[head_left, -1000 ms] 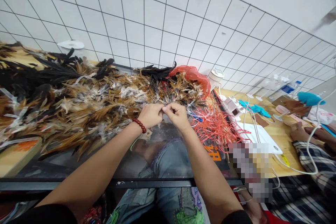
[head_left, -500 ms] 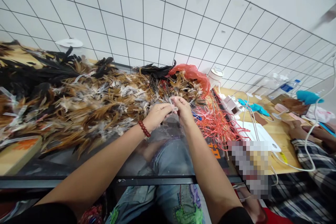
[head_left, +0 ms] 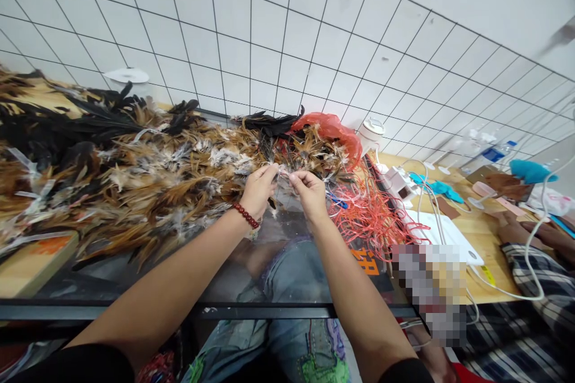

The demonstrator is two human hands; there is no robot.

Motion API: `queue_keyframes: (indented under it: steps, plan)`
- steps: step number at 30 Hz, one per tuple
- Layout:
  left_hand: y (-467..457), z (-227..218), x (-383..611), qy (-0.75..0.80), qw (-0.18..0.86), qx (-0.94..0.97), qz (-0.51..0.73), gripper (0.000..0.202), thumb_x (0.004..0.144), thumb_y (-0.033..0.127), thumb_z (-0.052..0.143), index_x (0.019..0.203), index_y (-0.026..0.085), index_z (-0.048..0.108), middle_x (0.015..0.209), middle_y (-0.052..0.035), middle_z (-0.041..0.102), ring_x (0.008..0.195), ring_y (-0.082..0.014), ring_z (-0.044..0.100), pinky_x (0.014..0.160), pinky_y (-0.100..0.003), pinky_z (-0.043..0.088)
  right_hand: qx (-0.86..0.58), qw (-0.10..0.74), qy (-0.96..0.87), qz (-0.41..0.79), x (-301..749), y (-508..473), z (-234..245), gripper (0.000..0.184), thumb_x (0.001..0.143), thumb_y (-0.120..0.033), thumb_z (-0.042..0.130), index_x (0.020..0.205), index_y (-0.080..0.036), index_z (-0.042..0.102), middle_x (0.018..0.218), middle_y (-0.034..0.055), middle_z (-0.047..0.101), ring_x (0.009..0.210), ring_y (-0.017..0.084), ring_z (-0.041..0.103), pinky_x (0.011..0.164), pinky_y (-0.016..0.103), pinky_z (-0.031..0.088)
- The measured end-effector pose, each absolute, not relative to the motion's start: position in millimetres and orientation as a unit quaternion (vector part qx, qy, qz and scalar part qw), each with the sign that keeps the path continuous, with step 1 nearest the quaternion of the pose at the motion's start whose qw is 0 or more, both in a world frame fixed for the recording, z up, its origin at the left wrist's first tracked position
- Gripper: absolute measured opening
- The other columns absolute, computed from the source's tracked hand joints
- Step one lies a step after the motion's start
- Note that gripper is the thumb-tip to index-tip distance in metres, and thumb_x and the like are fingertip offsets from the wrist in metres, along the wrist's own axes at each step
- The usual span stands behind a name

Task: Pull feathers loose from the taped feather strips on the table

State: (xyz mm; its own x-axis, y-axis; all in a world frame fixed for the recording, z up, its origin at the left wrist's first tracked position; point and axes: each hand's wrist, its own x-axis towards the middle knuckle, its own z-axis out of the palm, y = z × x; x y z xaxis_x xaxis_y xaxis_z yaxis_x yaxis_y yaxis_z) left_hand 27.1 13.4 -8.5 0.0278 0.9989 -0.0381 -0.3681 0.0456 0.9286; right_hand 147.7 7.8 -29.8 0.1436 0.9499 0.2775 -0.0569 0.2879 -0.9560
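Observation:
My left hand (head_left: 259, 191), with a dark red bead bracelet (head_left: 245, 215) at its wrist, is pinched closed at the near edge of a big heap of brown feathers (head_left: 179, 173). My right hand (head_left: 311, 192) is pinched closed just to its right. Between the fingertips runs a thin pale strand (head_left: 284, 172), whose exact kind is too small to make out. A small dark feather tip (head_left: 273, 206) pokes out below my left fingers. Beside my right hand lies a tangle of red-orange string (head_left: 372, 209).
Black feathers (head_left: 103, 114) lie at the back left. A red plastic bag (head_left: 330, 128) and a white lidded cup (head_left: 372, 130) stand by the wire grid (head_left: 269, 42). On the right are a white board (head_left: 449, 239), cables and another person's plaid sleeve (head_left: 525, 269).
My hands have drawn apart sideways, the left one moving left, and the pale strand now spans the gap between them. The whole view has shifted slightly.

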Motion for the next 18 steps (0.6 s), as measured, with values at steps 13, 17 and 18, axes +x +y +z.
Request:
queue_keyframes:
  steps: [13,17,18]
  plan:
    - [15.9,-9.8,20.1,0.305,0.710,0.436,0.462,0.011,0.067,0.023,0.062,0.060,0.015,0.060,0.073,-0.0049,0.058,0.070,-0.0141,0.052,0.063,-0.026,0.043,-0.428,0.624,-0.503,0.418,156.3,9.3,-28.0,0.029,0.072,-0.046,0.066,0.072,-0.020,0.056,0.064,-0.0030,0.054,0.054,0.008,0.041,0.055,0.023,0.037]
    - [17.8,-17.0,23.1,0.347,0.627,0.525,0.459,0.017,0.065,0.023,0.051,0.049,0.018,0.047,0.060,-0.0016,0.048,0.067,-0.0145,0.046,0.067,-0.028,0.040,-0.430,0.608,-0.595,0.303,163.9,10.3,-26.1,0.022,0.074,-0.041,0.068,0.069,-0.020,0.063,0.077,0.0018,0.059,0.077,0.014,0.054,0.077,0.028,0.044]
    - [18.6,-19.2,23.5,0.355,0.610,0.545,0.452,0.018,0.065,0.023,0.049,0.048,0.019,0.043,0.058,-0.0008,0.045,0.065,-0.0142,0.044,0.066,-0.028,0.039,-0.425,0.604,-0.609,0.289,165.0,10.5,-26.2,0.021,0.074,-0.040,0.069,0.068,-0.020,0.064,0.083,0.0033,0.060,0.084,0.016,0.055,0.081,0.030,0.044]
